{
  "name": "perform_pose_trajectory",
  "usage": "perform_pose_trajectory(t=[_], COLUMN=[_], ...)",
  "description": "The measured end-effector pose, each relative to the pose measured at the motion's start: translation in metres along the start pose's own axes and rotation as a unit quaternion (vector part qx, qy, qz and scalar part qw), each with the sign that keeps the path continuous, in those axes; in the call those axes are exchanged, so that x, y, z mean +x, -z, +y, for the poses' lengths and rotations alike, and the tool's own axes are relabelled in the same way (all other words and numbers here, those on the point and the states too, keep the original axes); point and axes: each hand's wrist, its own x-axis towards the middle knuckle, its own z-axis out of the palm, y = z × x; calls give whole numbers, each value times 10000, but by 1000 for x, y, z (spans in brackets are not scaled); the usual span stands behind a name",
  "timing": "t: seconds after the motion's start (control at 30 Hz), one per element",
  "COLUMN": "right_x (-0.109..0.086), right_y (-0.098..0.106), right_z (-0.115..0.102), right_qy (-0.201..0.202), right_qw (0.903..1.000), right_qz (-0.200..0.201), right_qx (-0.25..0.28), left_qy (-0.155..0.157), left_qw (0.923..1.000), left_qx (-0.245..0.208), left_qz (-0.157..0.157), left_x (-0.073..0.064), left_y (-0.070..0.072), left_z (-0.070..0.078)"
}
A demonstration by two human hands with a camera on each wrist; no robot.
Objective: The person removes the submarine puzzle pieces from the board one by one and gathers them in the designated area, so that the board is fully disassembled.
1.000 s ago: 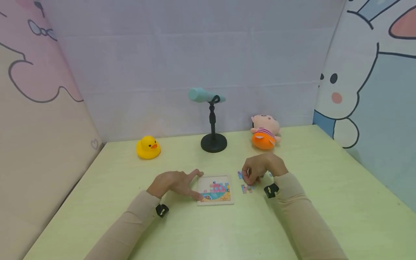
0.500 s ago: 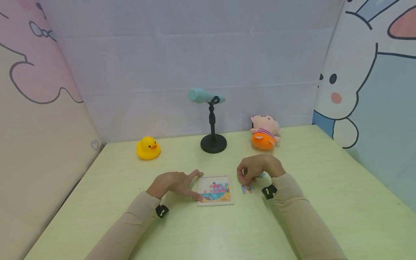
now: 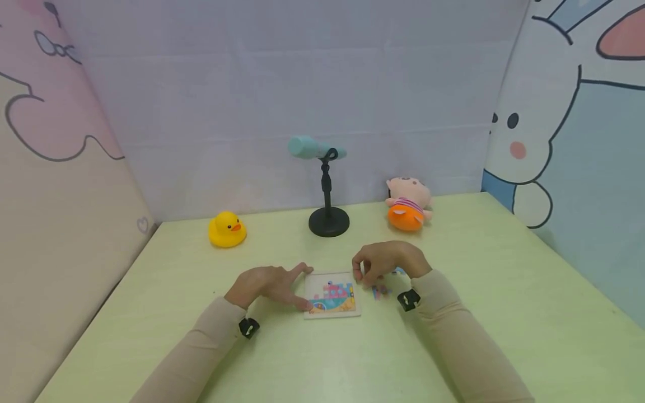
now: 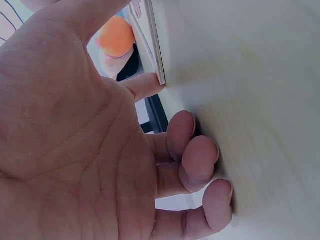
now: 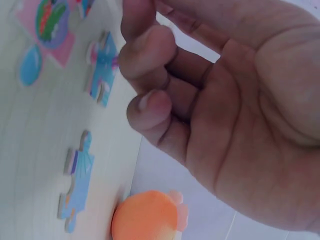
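Note:
My left hand rests at the left side of a square puzzle tray, its lower part filled with pink and blue pieces. Its index finger touches the tray's far left corner and its thumb the near left part; the other fingers touch the table in the left wrist view. Just right of the tray, my right hand has thumb and index finger together, seemingly pinching a puzzle piece that the fingers hide. Beneath and beside it lie loose puzzle pieces, including a blue one in the right wrist view.
A yellow rubber duck stands back left. Behind the tray, a black stand holds a mint-green cylinder. A plush toy with an orange bottom sits back right. Cloth closes off the table's far side.
My right hand has moved left from the loose pieces to the tray's right edge, fingertips still together. My left hand keeps its place on the tray. The head view has shifted slightly.

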Motion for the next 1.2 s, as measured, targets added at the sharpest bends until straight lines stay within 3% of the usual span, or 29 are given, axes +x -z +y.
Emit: perform_pose_trajectory(t=[0.2, 0.47, 0.87, 1.2], right_x=[7, 15, 19, 22], right_y=[-6, -15, -27, -32], right_z=[-10, -23, -39, -42], right_qy=[-35, 101, -240, -270], right_qw=[9985, 9963, 9948, 9933], right_qz=[213, 316, 329, 364], right_qx=[-504, -795, -932, -1059], left_qy=[-9, 28, 20, 51], left_qw=[10000, 10000, 9999, 10000], left_qx=[35, 66, 108, 68], left_qz=[6, -11, 1, 18], left_x=[0, 0, -1, -2], left_y=[0, 1, 2, 0], left_z=[1, 2, 3, 2])
